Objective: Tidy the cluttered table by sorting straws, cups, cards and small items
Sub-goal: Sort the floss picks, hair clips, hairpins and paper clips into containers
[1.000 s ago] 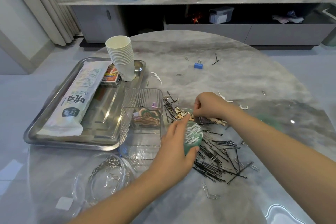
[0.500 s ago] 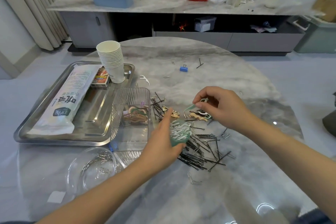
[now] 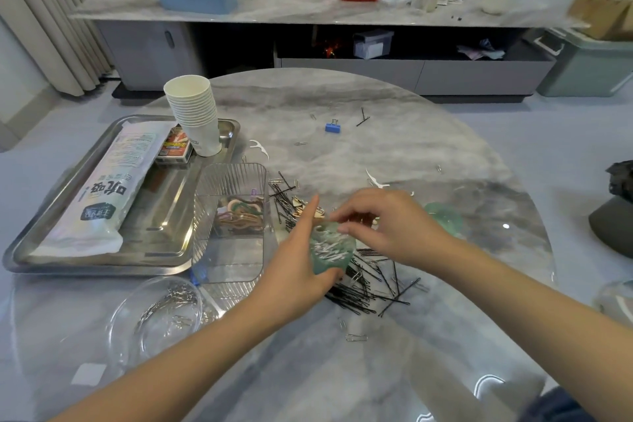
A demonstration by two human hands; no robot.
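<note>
My left hand (image 3: 294, 281) grips a small green tub (image 3: 330, 248) holding several white floss picks, tilted above a heap of black hairpins (image 3: 370, 284). My right hand (image 3: 387, 226) is at the tub's mouth, thumb and fingertips pinched on a floss pick that they mostly hide. The tub's green lid (image 3: 443, 217) lies to the right. Loose floss picks (image 3: 258, 146) lie on the marble table (image 3: 394, 154). On the steel tray (image 3: 161, 243) are stacked paper cups (image 3: 195, 113), a straw packet (image 3: 102, 195) and a card box (image 3: 176, 147).
A clear ribbed box (image 3: 233, 216) with rubber bands stands left of my hands. A clear round bowl (image 3: 157, 315) of paper clips sits at the near left. A blue binder clip (image 3: 333, 127) lies farther back. Small wooden pieces (image 3: 301, 205) mix with the hairpins.
My right hand lifted a floss pick off the table and carried it left to the mouth of the green tub. The left hand raised and tilted the tub slightly.
</note>
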